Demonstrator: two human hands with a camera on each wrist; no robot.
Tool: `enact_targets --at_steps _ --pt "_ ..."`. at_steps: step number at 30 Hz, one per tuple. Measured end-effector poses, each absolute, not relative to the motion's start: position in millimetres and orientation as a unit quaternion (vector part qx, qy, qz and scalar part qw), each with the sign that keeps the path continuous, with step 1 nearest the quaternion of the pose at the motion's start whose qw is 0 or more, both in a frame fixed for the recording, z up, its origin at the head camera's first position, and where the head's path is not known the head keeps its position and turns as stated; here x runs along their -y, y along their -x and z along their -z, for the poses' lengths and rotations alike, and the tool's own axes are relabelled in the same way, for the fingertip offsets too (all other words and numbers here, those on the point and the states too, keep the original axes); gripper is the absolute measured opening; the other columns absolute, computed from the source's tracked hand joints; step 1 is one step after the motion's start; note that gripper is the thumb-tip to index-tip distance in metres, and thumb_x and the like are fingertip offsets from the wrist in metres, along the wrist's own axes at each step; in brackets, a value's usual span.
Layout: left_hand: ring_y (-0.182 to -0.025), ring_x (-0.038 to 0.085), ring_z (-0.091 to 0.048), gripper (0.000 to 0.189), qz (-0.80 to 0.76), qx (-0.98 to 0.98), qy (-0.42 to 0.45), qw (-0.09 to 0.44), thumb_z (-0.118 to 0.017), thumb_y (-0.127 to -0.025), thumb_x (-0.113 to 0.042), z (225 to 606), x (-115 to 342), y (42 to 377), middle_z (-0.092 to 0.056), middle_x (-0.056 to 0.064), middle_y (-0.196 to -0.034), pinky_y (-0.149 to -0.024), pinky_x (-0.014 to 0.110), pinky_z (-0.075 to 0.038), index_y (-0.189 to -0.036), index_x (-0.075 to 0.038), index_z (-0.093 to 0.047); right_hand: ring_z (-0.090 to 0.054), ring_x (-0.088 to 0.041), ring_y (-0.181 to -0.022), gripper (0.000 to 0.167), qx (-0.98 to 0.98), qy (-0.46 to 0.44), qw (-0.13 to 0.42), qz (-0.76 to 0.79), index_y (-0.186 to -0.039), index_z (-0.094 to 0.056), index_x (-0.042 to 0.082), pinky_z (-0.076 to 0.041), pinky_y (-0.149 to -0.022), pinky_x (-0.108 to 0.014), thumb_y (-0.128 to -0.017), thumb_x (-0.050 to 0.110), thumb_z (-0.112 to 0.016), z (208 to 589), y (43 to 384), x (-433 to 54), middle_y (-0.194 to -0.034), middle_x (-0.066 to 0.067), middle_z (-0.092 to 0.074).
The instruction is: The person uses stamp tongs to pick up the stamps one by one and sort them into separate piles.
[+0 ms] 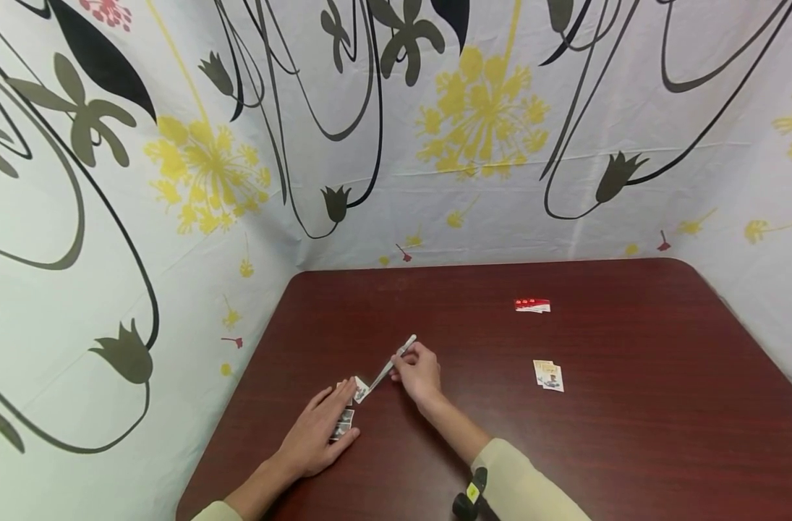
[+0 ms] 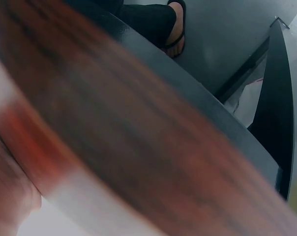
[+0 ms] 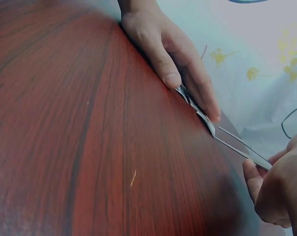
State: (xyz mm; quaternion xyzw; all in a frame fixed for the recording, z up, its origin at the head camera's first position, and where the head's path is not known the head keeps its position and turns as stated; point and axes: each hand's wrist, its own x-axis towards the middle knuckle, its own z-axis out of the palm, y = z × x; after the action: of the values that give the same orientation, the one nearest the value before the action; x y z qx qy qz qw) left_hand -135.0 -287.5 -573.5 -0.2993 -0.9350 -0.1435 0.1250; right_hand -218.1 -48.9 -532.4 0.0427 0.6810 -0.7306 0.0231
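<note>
My right hand (image 1: pixel 419 373) pinches a pair of slim metal tweezers (image 1: pixel 392 365), their tips at the edge of a small printed stamp-like piece (image 1: pixel 362 391). In the right wrist view, the two prongs of the tweezers (image 3: pixel 241 149) stand apart, close to that piece (image 3: pixel 205 123). My left hand (image 1: pixel 319 431) rests palm down with fingers extended over several such pieces (image 1: pixel 344 423), partly hiding them. The left wrist view catches only blurred skin at its left edge.
Two overlapping light pieces (image 1: pixel 549 376) lie on the right of the dark red table (image 1: pixel 461 304). Farther back are red-and-white pieces (image 1: pixel 532 305). Patterned cloth (image 1: pixel 396 181) hangs behind the table. A sandalled foot (image 2: pixel 176 42) shows on the floor below.
</note>
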Motion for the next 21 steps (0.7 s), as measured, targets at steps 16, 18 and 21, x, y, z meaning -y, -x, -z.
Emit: enact_targets --at_steps 16,18,21 --pt "-0.152 0.026 -0.042 0.083 0.135 0.939 0.297 0.113 -0.069 -0.101 -0.041 569.6 286.3 134.3 -0.04 0.011 -0.168 -0.123 0.054 -0.035 -0.166 -0.004 -0.033 -0.075 -0.025 -0.068 0.009 -0.7 -0.044 0.004 0.712 -0.103 -0.068 -0.007 -0.066 -0.069 -0.041 -0.096 -0.005 -0.073 528.0 218.4 51.2 -0.085 -0.013 -0.078" --pt "-0.152 0.027 -0.043 0.083 0.135 0.938 0.297 0.115 -0.069 -0.101 -0.041 569.8 286.3 134.3 -0.041 0.012 -0.167 -0.123 0.054 -0.035 -0.166 -0.004 -0.033 -0.076 -0.027 -0.069 0.011 -0.7 -0.044 0.003 0.712 -0.105 -0.068 -0.009 -0.066 -0.069 -0.041 -0.096 -0.004 -0.073 527.3 218.7 50.9 -0.086 -0.014 -0.078" --pt "-0.152 0.027 -0.043 0.083 0.134 0.938 0.297 0.115 -0.069 -0.101 -0.041 570.5 286.6 134.6 -0.042 0.012 -0.167 -0.122 0.055 -0.036 -0.166 -0.003 -0.033 -0.076 -0.028 -0.07 0.011 -0.7 -0.044 0.003 0.713 -0.105 -0.068 -0.009 -0.066 -0.069 -0.041 -0.096 -0.005 -0.073 527.3 218.9 50.8 -0.086 -0.015 -0.078"
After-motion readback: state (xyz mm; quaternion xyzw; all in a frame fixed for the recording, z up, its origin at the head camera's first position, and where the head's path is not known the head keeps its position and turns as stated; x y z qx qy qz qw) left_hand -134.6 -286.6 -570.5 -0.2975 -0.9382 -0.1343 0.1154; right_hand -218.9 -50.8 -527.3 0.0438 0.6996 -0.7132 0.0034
